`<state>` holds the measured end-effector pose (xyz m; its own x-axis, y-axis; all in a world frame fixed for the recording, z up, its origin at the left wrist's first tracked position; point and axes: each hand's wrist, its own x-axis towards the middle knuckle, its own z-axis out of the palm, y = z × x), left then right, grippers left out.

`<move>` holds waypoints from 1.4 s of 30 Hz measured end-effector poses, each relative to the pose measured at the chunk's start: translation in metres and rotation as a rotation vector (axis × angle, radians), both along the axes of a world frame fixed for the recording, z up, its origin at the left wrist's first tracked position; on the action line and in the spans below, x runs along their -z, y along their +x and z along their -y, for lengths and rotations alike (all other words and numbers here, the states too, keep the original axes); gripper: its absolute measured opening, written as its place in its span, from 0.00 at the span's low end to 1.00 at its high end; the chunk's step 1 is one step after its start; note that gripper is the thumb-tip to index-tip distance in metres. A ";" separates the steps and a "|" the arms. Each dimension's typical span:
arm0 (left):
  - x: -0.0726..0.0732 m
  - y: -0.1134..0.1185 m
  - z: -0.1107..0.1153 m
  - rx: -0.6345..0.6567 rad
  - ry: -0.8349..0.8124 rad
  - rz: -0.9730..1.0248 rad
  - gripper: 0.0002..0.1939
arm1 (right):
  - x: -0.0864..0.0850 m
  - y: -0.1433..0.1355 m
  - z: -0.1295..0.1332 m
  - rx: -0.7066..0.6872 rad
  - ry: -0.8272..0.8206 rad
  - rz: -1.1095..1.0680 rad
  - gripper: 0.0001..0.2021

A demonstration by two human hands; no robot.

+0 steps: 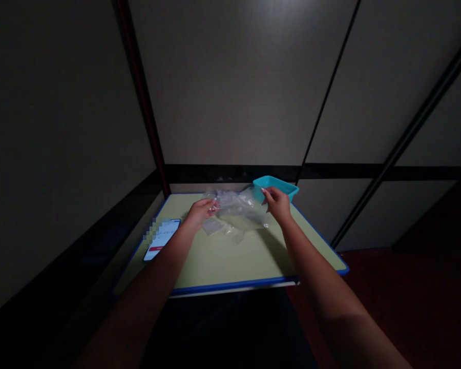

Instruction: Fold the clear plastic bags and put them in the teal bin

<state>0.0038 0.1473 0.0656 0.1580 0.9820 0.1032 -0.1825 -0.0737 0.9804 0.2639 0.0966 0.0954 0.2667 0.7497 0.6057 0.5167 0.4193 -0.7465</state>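
Clear plastic bags lie crumpled over the back middle of a pale yellow table with a blue edge. My left hand is at their left side, its fingers closed on the plastic. To the right, my right hand is raised in a pinch in front of a turquoise basket; what it holds, if anything, is too faint to make out. Some flat pieces of plastic lie below the bags, close to the left hand.
A phone with a lit screen lies at the table's left edge, beside my left forearm. Behind the table stand grey panels with dark strips. Dark red floor shows at the lower right.
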 end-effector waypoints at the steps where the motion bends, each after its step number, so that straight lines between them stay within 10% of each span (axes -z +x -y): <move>1: -0.002 -0.005 0.003 -0.006 -0.003 -0.001 0.23 | -0.002 -0.003 0.001 -0.017 -0.001 -0.004 0.18; 9: -0.021 -0.054 0.012 -0.184 0.006 -0.043 0.24 | -0.010 -0.056 0.016 -0.246 -0.068 -0.035 0.21; 21: -0.095 -0.082 0.029 -0.275 0.339 -0.237 0.15 | -0.050 -0.086 0.035 -0.267 -0.035 -0.247 0.19; 33: -0.011 -0.017 0.002 -0.199 0.335 -0.556 0.13 | 0.065 -0.044 0.043 -0.007 -0.253 -0.060 0.20; 42: 0.001 0.005 0.047 -0.415 0.519 -0.886 0.16 | 0.079 -0.038 0.043 0.139 -0.388 0.198 0.13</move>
